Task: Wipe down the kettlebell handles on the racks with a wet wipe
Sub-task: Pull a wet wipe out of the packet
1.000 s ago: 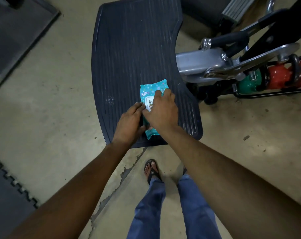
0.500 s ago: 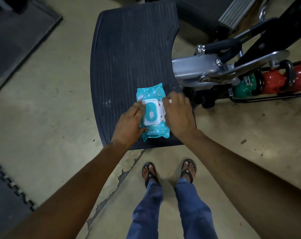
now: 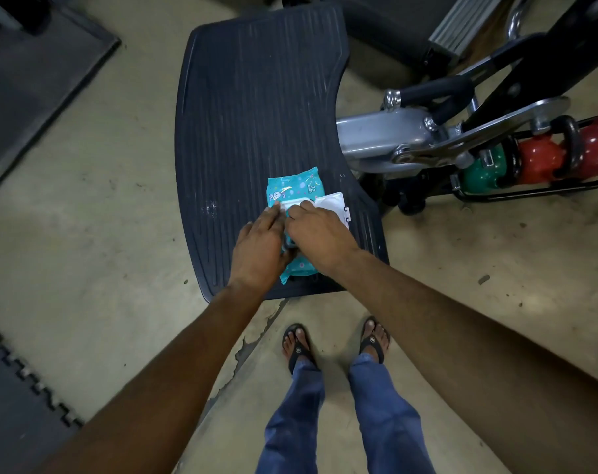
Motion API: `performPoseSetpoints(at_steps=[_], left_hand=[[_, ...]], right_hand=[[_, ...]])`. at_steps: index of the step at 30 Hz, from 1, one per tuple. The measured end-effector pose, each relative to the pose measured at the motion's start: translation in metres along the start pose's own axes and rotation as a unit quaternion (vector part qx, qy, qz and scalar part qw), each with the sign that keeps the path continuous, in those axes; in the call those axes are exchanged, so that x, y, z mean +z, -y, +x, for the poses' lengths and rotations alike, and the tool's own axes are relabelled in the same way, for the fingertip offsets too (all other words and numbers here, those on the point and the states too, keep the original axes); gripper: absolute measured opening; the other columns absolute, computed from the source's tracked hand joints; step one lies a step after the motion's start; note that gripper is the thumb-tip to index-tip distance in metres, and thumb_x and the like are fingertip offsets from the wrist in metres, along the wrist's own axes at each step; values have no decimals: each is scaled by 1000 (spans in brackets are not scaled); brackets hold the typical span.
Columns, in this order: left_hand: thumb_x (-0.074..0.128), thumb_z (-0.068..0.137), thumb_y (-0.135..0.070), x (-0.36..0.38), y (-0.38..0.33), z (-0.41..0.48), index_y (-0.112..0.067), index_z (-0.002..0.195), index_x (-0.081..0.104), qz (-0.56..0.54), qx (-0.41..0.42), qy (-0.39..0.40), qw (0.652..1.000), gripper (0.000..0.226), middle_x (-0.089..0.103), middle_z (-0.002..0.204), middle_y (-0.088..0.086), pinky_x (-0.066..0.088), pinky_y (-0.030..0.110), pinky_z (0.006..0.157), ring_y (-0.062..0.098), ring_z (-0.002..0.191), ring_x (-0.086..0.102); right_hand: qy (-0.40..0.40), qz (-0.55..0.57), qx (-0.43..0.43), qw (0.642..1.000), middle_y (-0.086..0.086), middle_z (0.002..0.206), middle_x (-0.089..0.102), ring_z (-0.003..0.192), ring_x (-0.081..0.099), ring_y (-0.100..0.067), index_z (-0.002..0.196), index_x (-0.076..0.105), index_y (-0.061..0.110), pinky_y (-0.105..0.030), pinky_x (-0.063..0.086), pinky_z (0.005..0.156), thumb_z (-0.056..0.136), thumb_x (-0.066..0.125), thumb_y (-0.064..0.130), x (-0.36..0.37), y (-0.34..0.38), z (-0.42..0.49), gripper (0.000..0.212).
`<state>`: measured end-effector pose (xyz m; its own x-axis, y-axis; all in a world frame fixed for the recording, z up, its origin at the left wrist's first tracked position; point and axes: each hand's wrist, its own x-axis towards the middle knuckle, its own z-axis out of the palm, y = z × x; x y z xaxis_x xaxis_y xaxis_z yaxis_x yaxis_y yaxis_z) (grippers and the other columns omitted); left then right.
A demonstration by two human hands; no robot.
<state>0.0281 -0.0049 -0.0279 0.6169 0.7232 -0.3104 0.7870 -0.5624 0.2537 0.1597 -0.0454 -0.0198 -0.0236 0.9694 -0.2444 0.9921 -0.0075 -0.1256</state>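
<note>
A teal wet-wipe pack [image 3: 296, 190] lies on a black ribbed platform [image 3: 256, 97]. Its white lid [image 3: 332, 205] is flipped open to the right. My left hand [image 3: 258, 251] presses on the pack's left side. My right hand [image 3: 320, 234] covers the opening, with its fingertips pinching at a bit of white wipe [image 3: 285, 206]. A green kettlebell [image 3: 480, 172] and two red kettlebells [image 3: 540, 160] stand in a low black wire rack [image 3: 530, 193] at the right, with dark handles [image 3: 569, 145] between them.
A grey and black exercise machine [image 3: 427, 131] stands between the platform and the rack. Dark floor mats lie at the left [image 3: 27, 83] and lower left [image 3: 13, 422]. The floor is cracked concrete. My feet in sandals [image 3: 299, 343] stand just behind the platform.
The pack's lid was shut half a second ago and now lies flipped open to the right. My right hand has moved back over the opening. The left hand stayed on the pack.
</note>
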Motion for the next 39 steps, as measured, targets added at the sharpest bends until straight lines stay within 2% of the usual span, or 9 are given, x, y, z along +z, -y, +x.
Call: performPoseSetpoints(at_steps=[9,13,16,20,22,24,28,34,39], left_hand=[[66,93,-44,12,6,3,-24,155,32,-42,-25,-18,999,74,28,163,-4,21,42,121,17,148,30],[66,93,-45,16,8,5,-23,156,33,-29,-20,-26,999,74,28,164,-4,21,42,121,16,150,27],[69,91,-43,17,9,6,-21,156,33,-28,-26,-27,999,77,27,164,-4,21,42,121,15,151,24],[70,91,-39,15,6,4,-22,156,33,-28,-34,-26,999,77,26,164,-5,20,42,123,15,151,22],[70,92,-38,15,5,4,-22,156,33,-32,-35,-25,999,76,25,164,-6,20,42,123,15,152,21],[70,92,-36,16,6,4,-22,156,33,-32,-34,-23,999,75,26,164,-5,21,43,123,15,152,22],[72,89,-40,16,7,6,-24,154,37,-37,-34,-27,998,75,30,163,-5,21,44,121,17,151,24],[70,87,-49,15,8,7,-24,154,36,-29,-25,-26,999,79,28,163,-5,22,46,123,17,151,23],[71,87,-48,17,9,7,-26,153,38,-28,-23,-28,999,76,30,162,-4,21,47,123,17,151,25]], right_hand=[[20,-12,-43,999,-11,135,56,122,52,-27,143,48,6,-37,47,97,99,62,23,7,-7,8,50],[-5,86,-12,996,-11,125,56,116,52,-27,131,55,7,-35,41,79,95,59,23,5,-15,9,39],[-8,154,11,988,-11,115,56,107,54,-25,118,56,6,-32,33,73,95,56,24,5,-18,4,29],[-49,204,28,977,-11,106,54,99,53,-25,107,56,6,-36,40,69,96,55,21,12,-16,-6,18],[-44,204,26,978,-10,112,53,102,51,-24,112,56,7,-36,44,73,98,59,24,11,-16,-8,23],[-15,183,23,983,-9,119,52,109,51,-24,120,55,7,-32,37,73,96,65,30,7,-17,-4,35],[27,116,32,992,-12,125,53,116,55,-29,132,53,6,-39,46,79,94,65,19,2,-11,11,42],[40,129,27,990,-13,122,57,111,59,-30,127,58,7,-35,37,74,94,65,22,-4,-21,14,37],[35,72,-19,997,-11,126,60,114,61,-29,139,53,12,-40,50,88,92,70,23,-2,-16,11,51]])
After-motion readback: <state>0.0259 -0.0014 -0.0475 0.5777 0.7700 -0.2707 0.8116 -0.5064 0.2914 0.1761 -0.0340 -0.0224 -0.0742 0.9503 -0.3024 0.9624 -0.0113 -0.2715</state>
